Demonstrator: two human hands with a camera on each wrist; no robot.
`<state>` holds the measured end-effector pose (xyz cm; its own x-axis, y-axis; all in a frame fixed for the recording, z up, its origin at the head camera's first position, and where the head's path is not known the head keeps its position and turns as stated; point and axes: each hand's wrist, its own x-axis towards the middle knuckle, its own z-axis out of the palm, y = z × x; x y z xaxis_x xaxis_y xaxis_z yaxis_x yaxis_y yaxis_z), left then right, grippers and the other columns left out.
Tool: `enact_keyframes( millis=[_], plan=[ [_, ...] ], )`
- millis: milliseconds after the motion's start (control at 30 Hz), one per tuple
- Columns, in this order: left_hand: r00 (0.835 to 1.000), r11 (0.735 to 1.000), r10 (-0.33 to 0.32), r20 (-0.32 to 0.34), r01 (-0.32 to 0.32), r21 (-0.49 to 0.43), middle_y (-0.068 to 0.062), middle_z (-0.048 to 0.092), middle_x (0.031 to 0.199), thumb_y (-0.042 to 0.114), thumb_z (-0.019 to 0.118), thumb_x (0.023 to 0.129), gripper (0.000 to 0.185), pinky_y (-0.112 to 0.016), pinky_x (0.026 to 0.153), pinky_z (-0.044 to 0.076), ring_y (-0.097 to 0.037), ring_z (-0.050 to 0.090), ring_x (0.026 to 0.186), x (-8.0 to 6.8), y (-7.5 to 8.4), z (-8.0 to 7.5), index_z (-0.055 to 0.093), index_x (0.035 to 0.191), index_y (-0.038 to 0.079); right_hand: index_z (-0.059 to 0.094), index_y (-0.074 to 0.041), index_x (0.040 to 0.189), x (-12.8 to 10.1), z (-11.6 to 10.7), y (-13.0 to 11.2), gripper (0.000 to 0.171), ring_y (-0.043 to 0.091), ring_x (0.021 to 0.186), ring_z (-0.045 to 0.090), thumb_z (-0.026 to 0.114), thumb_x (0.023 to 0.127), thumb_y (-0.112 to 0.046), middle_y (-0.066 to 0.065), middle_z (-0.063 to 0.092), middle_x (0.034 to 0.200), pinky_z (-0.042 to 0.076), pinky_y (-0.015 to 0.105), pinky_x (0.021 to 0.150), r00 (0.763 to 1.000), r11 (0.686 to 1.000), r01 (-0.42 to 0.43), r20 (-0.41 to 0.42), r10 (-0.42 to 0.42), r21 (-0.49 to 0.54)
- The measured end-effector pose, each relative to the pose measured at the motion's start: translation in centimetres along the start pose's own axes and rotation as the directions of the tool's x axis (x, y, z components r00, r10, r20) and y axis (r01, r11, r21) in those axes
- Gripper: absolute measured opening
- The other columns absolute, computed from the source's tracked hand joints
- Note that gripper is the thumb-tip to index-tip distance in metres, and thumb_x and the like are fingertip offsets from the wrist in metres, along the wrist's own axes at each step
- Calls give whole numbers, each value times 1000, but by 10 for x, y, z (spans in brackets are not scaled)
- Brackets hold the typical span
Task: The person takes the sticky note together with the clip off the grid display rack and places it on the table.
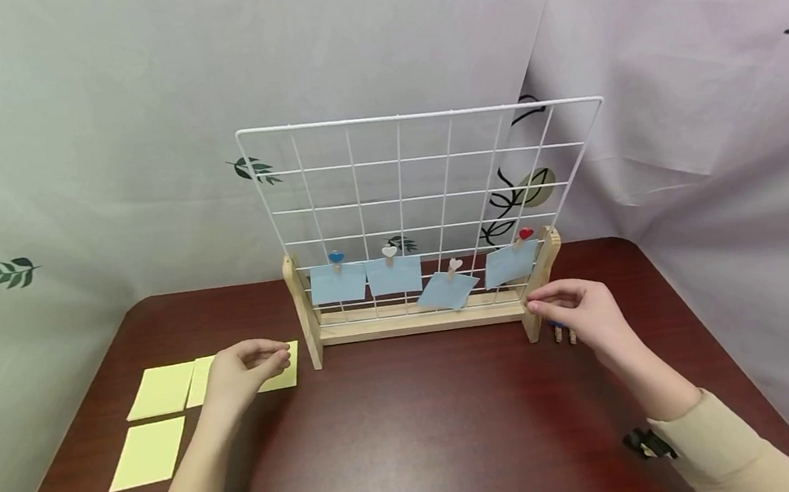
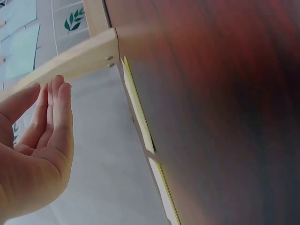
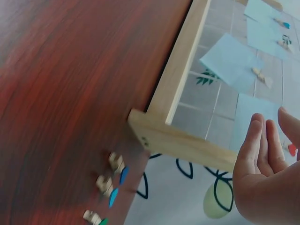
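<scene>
A white wire grid (image 1: 424, 185) stands in a wooden stand (image 1: 419, 322) at the back of the dark red table (image 1: 417, 432). Several blue notes (image 1: 338, 284) hang along its lowest row from small heart-topped pegs; the third one (image 1: 448, 290) hangs lower and tilted. My left hand (image 1: 253, 362) hovers over yellow notes (image 1: 161, 389) left of the stand, fingers relaxed and holding nothing; in the left wrist view its fingers (image 2: 56, 108) are straight. My right hand (image 1: 572, 310) is beside the stand's right foot (image 3: 183, 143), also holding nothing.
Another yellow note (image 1: 148, 453) lies nearer the front left. A few loose pegs (image 3: 110, 180) with coloured hearts lie on the table by the stand's right foot, just behind my right hand. Patterned cloth hangs behind and beside the table.
</scene>
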<state>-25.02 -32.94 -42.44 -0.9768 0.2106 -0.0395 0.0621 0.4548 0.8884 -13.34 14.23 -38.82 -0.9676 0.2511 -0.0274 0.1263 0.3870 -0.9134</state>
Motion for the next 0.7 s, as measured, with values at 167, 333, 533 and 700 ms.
enact_keyframes(
  millis=[167, 333, 533, 700],
  plan=[
    [1000, 994, -14, -27, 11, -108, -23, 81, 105, 3, 73, 99, 28, -20, 76, 65, 7, 72, 76, 2, 5, 8, 71, 120, -16, 77, 5, 114, 2, 11, -4, 30, 2, 56, 57, 83, 93, -14, -18, 79, 83, 41, 26, 41, 1000, 1000, 7, 14, -7, 27],
    [999, 981, 4, -50, -14, -195, -21, 81, 103, -1, 72, 99, 27, -19, 77, 65, 2, 76, 78, 3, 12, 18, 70, 119, -18, 77, 7, 115, 2, 20, -7, 33, -2, 67, 59, 84, 92, -15, -19, 80, 89, 38, 20, 44, 1000, 999, 25, 13, -25, 46],
    [996, 965, 19, -85, -41, -258, -10, 83, 94, -1, 72, 98, 24, -20, 76, 65, 3, 76, 75, 6, 18, 31, 71, 116, -18, 74, 12, 118, 3, 32, -8, 33, -8, 87, 72, 81, 94, -9, -25, 78, 89, 56, 12, 80, 998, 994, 50, 29, -54, 101],
    [994, 927, -19, -105, -22, -374, 7, 80, 85, -3, 71, 99, 26, -20, 78, 65, 0, 77, 77, 7, 24, 42, 68, 117, -21, 72, 13, 120, 5, 45, -9, 34, -6, 87, 74, 80, 94, -7, -23, 78, 90, 55, 13, 78, 998, 986, 27, 49, -36, 163]
  ],
)
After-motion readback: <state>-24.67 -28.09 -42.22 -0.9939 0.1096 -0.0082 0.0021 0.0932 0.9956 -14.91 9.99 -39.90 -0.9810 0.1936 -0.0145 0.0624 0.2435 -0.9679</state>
